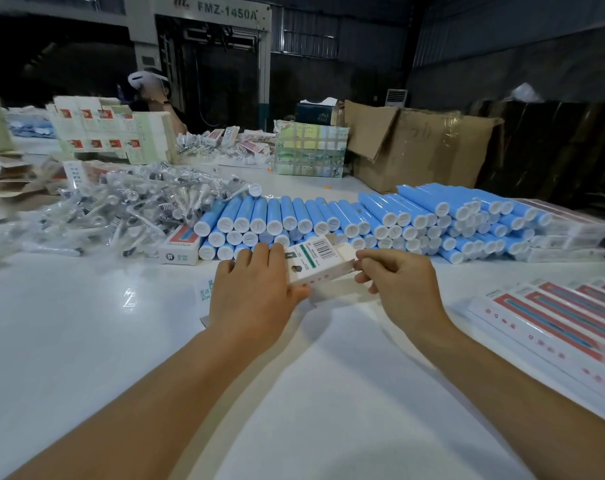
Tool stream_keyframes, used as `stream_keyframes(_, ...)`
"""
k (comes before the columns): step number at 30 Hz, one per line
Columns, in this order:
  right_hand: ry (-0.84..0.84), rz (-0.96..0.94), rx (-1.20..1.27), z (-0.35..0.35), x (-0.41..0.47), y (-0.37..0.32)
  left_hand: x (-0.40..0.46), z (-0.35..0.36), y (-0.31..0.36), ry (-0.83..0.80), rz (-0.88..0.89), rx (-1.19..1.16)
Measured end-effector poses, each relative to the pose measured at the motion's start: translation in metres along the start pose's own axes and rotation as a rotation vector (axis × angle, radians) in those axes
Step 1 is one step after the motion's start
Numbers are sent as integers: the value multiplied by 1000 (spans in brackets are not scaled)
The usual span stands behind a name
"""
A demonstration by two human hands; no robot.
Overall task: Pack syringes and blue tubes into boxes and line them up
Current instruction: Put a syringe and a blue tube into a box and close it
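A small white box [316, 263] with a barcode and a green stripe is held just above the table at the centre. My left hand [251, 292] grips its left end, fingers over the top and thumb underneath. My right hand [396, 280] pinches the flap at its right end. Behind the box lies a long stack of blue tubes [363, 220] with white caps facing me. A heap of bagged syringes [128, 209] spreads at the left. A row of packed boxes [557, 320] with red panels lies side by side at the right.
One closed box [180, 247] sits by the tubes' left end. Flat clear packs [571, 233] pile at the far right. An open cardboard carton [422, 147], a taped bundle [309, 150] and printed box sheets [110, 133] stand behind. Another person [155, 95] sits at the back.
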State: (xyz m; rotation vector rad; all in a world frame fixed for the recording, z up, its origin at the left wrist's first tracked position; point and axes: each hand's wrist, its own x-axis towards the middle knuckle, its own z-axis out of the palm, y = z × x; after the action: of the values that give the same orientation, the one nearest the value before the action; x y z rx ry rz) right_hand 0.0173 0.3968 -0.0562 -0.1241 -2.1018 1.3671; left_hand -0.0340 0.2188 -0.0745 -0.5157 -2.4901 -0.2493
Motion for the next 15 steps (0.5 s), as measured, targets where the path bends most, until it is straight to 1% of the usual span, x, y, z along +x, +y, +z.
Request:
stream_keyframes(5,13,73,29,3,-1,2,0,0,1,-9,26,18)
stream_keyframes(11,-57,60,3,11,-9,4,-3,0,1,13,76,65)
stream_keyframes(15,-109,89,5,12,-6,3,-4,-3,4,35,115,74)
